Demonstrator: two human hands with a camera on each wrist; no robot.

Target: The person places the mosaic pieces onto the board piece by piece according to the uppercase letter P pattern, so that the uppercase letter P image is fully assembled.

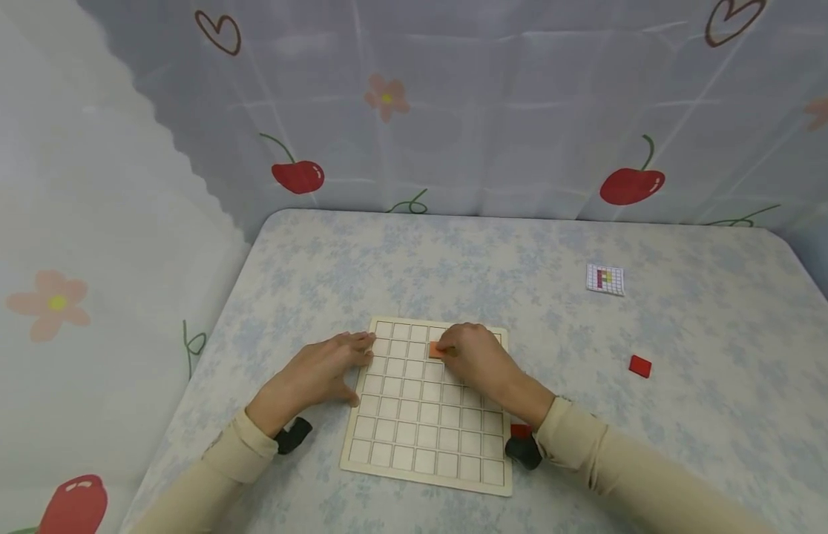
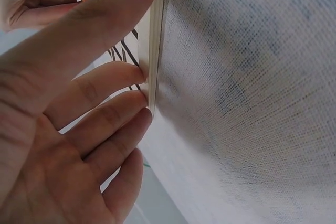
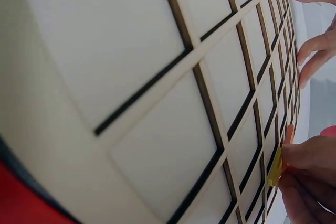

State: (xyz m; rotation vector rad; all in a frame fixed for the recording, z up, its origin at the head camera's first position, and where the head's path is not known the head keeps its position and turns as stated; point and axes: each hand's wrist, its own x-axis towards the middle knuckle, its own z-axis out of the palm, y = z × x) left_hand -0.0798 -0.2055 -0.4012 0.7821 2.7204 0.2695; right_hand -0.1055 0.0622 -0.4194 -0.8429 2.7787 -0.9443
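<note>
A pale wooden grid board (image 1: pixel 407 411) lies on the table, with square cells marked by dark grooves. My right hand (image 1: pixel 479 360) is over its upper part, thumb and fingertips pinching an orange tile (image 1: pixel 435 350) at a cell. A yellow tile (image 3: pixel 274 167) shows beside those fingertips in the right wrist view; the hand hides it in the head view. At the board's left edge, my left hand (image 1: pixel 323 371) rests its fingertips against the rim, fingers extended and thumb apart, as the left wrist view (image 2: pixel 89 129) also shows.
A small card (image 1: pixel 605 279) with a coloured grid pattern lies at the back right. In front of it sits a red tile (image 1: pixel 640 366). Another red piece (image 1: pixel 521 430) is beside the board's right edge, partly covered by the black wrist camera (image 1: pixel 524 451).
</note>
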